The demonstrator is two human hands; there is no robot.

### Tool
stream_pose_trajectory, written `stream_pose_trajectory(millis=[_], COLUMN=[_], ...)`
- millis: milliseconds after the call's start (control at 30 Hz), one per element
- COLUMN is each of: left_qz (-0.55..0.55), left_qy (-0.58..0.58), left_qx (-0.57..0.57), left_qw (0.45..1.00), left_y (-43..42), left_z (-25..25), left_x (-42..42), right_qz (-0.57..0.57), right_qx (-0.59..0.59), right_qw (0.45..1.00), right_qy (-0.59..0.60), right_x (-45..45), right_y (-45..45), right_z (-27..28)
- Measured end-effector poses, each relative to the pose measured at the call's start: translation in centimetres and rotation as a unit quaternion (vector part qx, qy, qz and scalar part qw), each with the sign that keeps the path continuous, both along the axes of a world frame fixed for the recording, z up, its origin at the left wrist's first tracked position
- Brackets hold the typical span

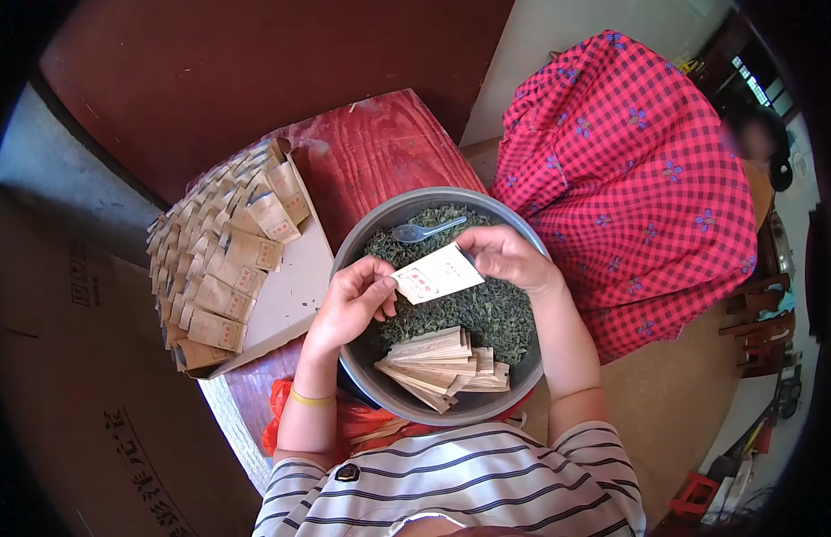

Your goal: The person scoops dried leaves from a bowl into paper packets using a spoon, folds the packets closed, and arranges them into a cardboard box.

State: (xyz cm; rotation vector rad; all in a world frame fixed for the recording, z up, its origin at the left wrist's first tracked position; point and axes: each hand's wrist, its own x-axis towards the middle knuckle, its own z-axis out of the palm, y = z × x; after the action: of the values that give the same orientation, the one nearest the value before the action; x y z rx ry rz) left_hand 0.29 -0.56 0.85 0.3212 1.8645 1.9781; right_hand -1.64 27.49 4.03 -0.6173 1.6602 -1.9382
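Note:
My left hand (360, 294) and my right hand (509, 255) hold a small paper packet (439, 273) with red print between them, one at each end. The packet is tilted above a wide metal basin (351, 259) full of dried green leaves (487, 309). A clear plastic spoon (424, 230) lies on the leaves just beyond the packet. Nearest me in the basin, a fanned stack of flat paper packets (438, 362) rests on the leaves. Whether the held packet's mouth is open cannot be made out.
At left, a shallow cardboard tray (299, 259) bears many upright filled packets (223, 277). A red wooden table (379, 143) is under it. A checked red cloth (630, 179) drapes at right. Large cardboard box (93, 376) stands far left; an orange-red bag (344, 416) lies below the basin.

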Motion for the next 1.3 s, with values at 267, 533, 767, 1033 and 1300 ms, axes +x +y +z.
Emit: stream_pose_trajectory(millis=[267,533,767,1033,1300], left_qz=[-0.026,0.026,0.067,0.012,0.006], left_qy=[0.007,0.036,0.430,0.388,0.380], left_qx=[0.029,0.000,-0.249,-0.261,-0.267], left_qw=[0.999,0.999,0.865,0.884,0.886], left_y=[-0.3,0.4,1.6,1.5,1.7], left_z=[-0.7,-0.8,1.8,1.2,1.4], left_x=[-0.2,0.1,1.1,1.1,1.2], right_qz=[0.041,0.050,0.024,-0.016,-0.002], right_qx=[-0.018,0.060,0.168,0.134,0.215], right_qw=[0.998,0.997,0.985,0.987,0.977], right_qy=[-0.045,-0.021,-0.016,-0.089,0.001], right_x=[0.0,-0.1,-0.2,-0.1,-0.5], right_y=[-0.3,-0.9,-2.5,-3.5,-3.2], right_z=[-0.7,-0.5,-1.9,-2.3,-2.7])
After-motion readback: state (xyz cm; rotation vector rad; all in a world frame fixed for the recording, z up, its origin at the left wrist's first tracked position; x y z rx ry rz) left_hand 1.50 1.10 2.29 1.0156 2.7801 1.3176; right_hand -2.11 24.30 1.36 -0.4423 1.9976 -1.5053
